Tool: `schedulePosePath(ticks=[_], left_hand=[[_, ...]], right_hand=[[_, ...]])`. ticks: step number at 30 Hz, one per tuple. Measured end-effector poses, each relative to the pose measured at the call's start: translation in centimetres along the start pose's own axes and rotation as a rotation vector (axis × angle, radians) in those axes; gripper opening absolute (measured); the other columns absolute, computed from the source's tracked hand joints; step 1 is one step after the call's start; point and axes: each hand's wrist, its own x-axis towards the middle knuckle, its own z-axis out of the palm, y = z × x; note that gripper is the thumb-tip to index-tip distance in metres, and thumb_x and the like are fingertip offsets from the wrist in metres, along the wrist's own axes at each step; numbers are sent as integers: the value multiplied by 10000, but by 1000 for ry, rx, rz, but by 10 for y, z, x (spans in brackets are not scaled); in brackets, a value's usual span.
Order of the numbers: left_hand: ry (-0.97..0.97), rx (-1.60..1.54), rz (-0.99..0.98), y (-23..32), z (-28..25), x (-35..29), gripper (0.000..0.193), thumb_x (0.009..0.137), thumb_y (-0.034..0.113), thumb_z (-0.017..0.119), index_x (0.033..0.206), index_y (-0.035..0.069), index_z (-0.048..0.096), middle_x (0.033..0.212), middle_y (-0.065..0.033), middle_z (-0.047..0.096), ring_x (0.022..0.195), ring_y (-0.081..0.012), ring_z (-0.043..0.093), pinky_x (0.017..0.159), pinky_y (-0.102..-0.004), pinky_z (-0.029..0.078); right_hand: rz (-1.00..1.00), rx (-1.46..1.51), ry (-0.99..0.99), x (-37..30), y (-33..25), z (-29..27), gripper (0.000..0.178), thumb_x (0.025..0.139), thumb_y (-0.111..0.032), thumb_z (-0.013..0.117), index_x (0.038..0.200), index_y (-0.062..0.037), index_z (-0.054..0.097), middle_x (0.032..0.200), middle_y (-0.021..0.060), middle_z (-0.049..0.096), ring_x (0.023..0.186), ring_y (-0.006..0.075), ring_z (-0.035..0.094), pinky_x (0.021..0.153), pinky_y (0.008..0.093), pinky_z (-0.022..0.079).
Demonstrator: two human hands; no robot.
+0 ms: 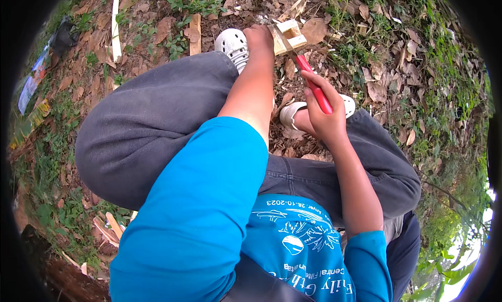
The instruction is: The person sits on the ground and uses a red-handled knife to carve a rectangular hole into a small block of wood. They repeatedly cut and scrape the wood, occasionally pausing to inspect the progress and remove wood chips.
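My right hand (pixel 325 106) is wrapped round the red handle of a knife (pixel 318 88). Its narrow metal blade slants up and left across a pale wooden piece (pixel 288 36) near the ground. At the left side of that wood, my left hand (pixel 260 39) is closed against its edge; the fingertips are mostly hidden from above. Close beside the left hand is the white clog (pixel 232 45) on my left foot. The other white clog (pixel 289 115) lies below the knife handle, partly covered by my right hand and leg.
Dry leaves (pixel 377 91) and green plants (pixel 444 67) cover the ground. A long pale wood strip (pixel 115 27) and a short wooden piece (pixel 194 34) lie at the left. More wood scraps (pixel 112 228) are behind my left knee. A blue-and-white wrapper (pixel 32 82) lies far left.
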Motion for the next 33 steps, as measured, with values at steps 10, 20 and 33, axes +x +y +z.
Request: schedulePosePath(ticks=[10,20,33], left_hand=[[-73,-66,-86,-9,6,-2,965,640,495,881,1383,1,512,1285,-101,623,1196,-241,605,920,-404,492],[-83,-58,-26,-11,-6,-6,1071,581,594,923,1371,-1,511,1287,-128,619,1141,-261,665,922,-381,513],[-336,-239,223,-52,-50,-5,819,565,544,952,1161,32,723,1153,-106,755,1073,-276,724,926,-384,552]], right_hand=[[66,46,93,-22,-15,-5,301,983,-35,650,1283,-48,673,999,38,695,796,66,626,727,241,516],[74,26,60,-16,-3,7,305,977,-34,636,1275,-78,685,1104,112,732,1016,127,660,906,286,504],[109,-59,70,-69,-51,-47,302,968,-21,652,1269,-14,673,1116,106,732,1048,146,669,938,291,500]])
